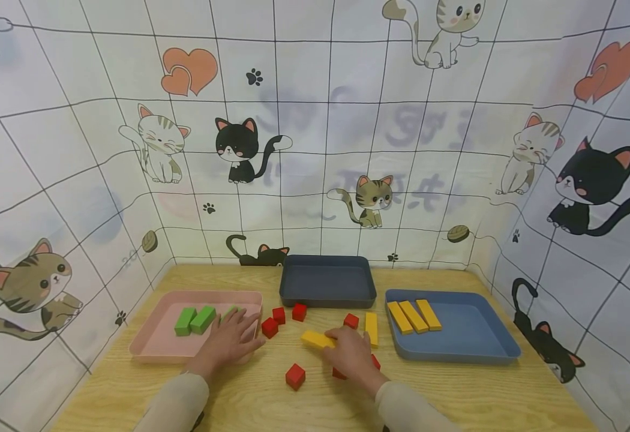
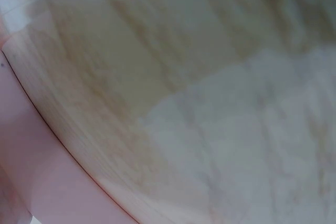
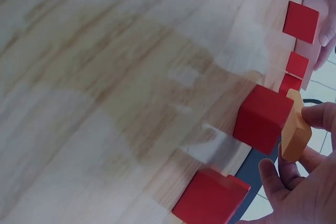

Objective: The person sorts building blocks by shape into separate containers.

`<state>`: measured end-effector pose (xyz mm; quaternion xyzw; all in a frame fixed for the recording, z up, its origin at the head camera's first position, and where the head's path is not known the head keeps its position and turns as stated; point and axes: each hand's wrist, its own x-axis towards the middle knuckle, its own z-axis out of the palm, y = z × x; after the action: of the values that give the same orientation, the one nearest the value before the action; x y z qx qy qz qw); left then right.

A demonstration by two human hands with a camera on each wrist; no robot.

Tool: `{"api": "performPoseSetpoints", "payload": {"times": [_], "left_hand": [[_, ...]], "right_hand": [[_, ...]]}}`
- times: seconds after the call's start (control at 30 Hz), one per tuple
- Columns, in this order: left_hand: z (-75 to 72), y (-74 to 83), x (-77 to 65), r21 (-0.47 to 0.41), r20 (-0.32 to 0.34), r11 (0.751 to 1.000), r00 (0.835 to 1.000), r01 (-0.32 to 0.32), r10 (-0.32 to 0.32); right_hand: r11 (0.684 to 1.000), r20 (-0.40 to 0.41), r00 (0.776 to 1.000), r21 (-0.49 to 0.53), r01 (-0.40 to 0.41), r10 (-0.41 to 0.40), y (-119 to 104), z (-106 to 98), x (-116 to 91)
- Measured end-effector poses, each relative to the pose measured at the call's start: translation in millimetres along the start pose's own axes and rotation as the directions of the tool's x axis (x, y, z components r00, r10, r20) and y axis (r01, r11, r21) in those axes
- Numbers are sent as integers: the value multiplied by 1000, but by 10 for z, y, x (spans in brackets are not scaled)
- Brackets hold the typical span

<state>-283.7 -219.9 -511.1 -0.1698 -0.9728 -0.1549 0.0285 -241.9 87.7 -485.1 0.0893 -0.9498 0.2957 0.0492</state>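
In the head view my right hand (image 1: 351, 354) pinches a yellow block (image 1: 315, 340) by one end, above the middle of the table. The right wrist view shows the thumb and fingers on either side of this block (image 3: 295, 129), close by a red cube (image 3: 262, 119). My left hand (image 1: 227, 339) lies over the right part of the pink tray (image 1: 155, 342), its fingers spread. A green block (image 1: 232, 312) shows partly behind those fingers. Two more green blocks (image 1: 203, 320) lie to its left in the tray. The left wrist view shows no fingers.
Several red cubes (image 1: 296, 377) are scattered over the wooden table (image 1: 250, 402). Another yellow block (image 1: 371, 329) lies right of the right hand. The blue tray (image 1: 471, 324) at right holds three yellow blocks (image 1: 413, 316). A dark tray (image 1: 327, 279) stands at the back.
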Motion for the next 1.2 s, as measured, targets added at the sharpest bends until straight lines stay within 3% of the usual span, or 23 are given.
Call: {"api": "performPoseSetpoints", "payload": {"times": [0.57,1.07,1.2], "left_hand": [[-29,39,-18,-12,-14,1000,1000,-7,7],[-46,44,-18,-22,-11,1000,1000,-9,8],[-42,34,-14,-24,-12,1000,1000,-9,8]], "right_hand": [[996,-51,995,34,-83,85,139,-206,83],[995,-129,988,74,-72,81,294,-380,147],[986,-122,983,109,-122,135,343,-414,163]]}}
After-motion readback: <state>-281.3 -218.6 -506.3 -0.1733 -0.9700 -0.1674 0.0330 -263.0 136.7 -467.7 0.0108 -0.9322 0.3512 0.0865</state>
